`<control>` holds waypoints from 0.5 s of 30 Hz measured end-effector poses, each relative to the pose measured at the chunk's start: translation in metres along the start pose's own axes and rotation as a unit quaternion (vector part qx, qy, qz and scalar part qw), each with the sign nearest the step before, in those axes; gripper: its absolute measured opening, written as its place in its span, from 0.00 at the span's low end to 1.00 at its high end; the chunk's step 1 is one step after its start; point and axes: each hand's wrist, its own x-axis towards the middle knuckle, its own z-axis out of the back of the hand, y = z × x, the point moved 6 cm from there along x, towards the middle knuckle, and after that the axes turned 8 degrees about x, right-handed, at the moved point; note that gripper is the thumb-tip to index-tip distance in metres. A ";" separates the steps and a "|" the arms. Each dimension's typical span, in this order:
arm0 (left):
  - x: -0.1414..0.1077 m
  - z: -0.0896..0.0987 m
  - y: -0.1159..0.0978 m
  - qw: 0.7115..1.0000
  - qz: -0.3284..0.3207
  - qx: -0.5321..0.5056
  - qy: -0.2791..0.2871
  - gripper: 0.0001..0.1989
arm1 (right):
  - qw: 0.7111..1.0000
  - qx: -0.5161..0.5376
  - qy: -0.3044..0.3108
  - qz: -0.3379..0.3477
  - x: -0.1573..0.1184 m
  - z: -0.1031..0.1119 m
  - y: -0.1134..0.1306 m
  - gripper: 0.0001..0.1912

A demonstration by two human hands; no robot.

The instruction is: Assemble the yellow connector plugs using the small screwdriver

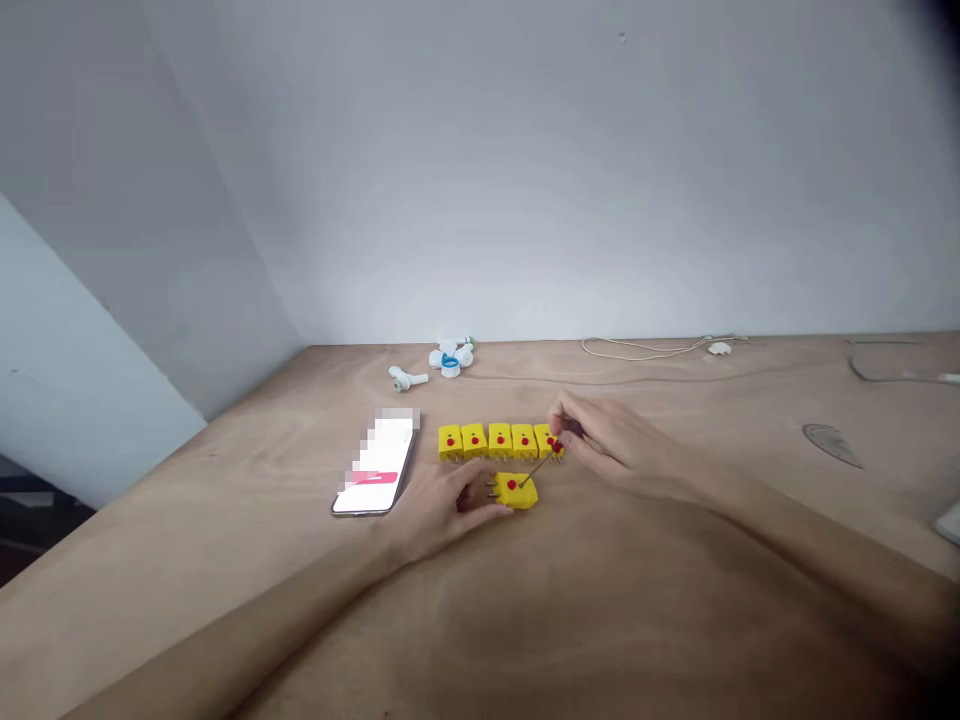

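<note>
Yellow two-pin plugs (487,441) line my wooden table (675,400); my left grip (448,507) clenches a loose plug (519,491), my right grip (600,440) pinches a thin metal rod (538,467), white wall (525,170) behind.

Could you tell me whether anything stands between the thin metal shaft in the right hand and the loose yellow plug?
Nothing visible does: the thin metal shaft from the right hand reaches the yellow plug.

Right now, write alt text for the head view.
Two bare hands work on a yellow plug on a wooden table: the left hand steadies it while the right hand holds a thin metal rod reaching to its top. Behind it lies a row of five matching plugs, with a phone to the left.
</note>
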 end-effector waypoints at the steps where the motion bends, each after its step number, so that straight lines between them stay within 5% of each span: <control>1: 0.000 0.000 0.000 1.000 -0.002 -0.001 0.003 0.21 | 1.000 0.014 0.002 -0.004 0.001 -0.001 0.001 0.05; 15: 0.000 0.000 -0.003 1.000 -0.011 0.004 0.009 0.19 | 1.000 -0.015 -0.018 0.006 0.008 -0.004 0.003 0.11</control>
